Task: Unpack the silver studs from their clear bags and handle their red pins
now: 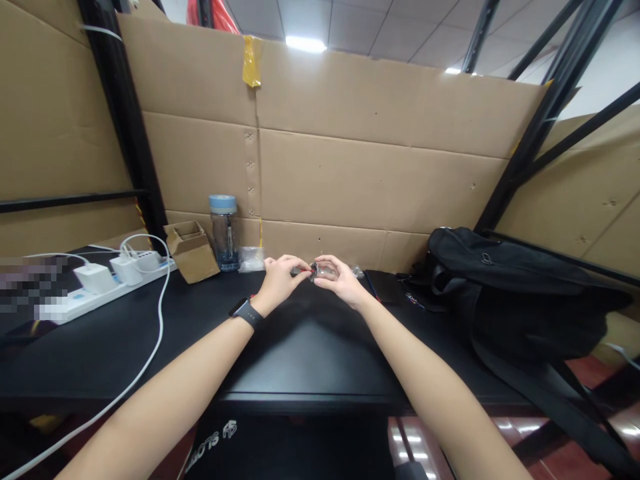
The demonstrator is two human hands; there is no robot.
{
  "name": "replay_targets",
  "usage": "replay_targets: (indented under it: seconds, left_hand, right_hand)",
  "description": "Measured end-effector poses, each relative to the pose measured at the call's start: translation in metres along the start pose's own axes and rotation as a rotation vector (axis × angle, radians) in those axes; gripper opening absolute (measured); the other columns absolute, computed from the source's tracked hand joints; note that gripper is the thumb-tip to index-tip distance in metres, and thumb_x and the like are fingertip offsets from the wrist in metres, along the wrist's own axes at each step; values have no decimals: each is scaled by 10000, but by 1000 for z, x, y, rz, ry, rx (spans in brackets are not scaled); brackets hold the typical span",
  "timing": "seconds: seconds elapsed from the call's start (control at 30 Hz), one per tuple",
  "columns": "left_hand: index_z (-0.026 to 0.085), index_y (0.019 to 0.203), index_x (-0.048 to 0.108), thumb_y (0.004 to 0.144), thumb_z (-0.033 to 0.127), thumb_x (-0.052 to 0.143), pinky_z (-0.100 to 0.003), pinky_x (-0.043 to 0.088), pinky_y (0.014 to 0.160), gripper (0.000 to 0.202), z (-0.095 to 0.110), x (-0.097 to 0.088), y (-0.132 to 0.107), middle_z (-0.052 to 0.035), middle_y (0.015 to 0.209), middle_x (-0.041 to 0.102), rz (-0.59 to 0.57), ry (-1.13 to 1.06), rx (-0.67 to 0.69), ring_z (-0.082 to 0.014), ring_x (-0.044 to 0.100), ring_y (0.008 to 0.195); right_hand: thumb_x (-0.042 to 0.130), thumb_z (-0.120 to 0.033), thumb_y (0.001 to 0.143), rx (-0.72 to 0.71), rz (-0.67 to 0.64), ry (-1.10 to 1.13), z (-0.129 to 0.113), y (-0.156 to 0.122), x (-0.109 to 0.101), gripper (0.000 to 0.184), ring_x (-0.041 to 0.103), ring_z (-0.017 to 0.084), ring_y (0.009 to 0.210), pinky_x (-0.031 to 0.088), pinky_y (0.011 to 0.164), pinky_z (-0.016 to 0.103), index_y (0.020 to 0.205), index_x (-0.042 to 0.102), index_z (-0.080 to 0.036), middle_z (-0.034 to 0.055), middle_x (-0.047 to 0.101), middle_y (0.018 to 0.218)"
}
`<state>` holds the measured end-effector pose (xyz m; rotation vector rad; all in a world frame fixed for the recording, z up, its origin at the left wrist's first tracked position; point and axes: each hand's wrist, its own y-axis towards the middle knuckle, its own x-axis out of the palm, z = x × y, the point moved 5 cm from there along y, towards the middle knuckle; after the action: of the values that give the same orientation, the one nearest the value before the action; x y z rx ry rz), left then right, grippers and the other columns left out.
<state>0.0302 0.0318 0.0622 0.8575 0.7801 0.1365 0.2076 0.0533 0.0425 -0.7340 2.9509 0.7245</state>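
Note:
Over the back middle of the black table, my two hands meet. My right hand (344,283) is closed around a small clear container (326,271), which lies on its side with its dark-rimmed end facing left. At that end, my left hand (281,281), wearing a black watch on the wrist, pinches a small slim item with a bit of red (313,271) showing. The fingers cover most of it, so its kind is unclear. Whether its tip is inside the container or only against the rim, I cannot tell.
A blue-lidded water bottle (225,233), an opened cardboard box (193,252) and a clear plastic bag (251,259) stand left of my hands. Farther left is a power strip (107,290) with a white cable. A black backpack (525,293) fills the right side.

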Motion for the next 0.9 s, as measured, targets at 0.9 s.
replay_targets:
  seconds: [0.9]
  left_hand:
    - [281,910,762,939,372,617,-484,251,975,174,10,1,0,-45,980,756,-76,103,73,-263,551,1090]
  right_hand:
    - [859,-300,681,12,-27,18,-8,-2,2,590,684,178,978,528,990,397,1196,574,-265,53,663,1173]
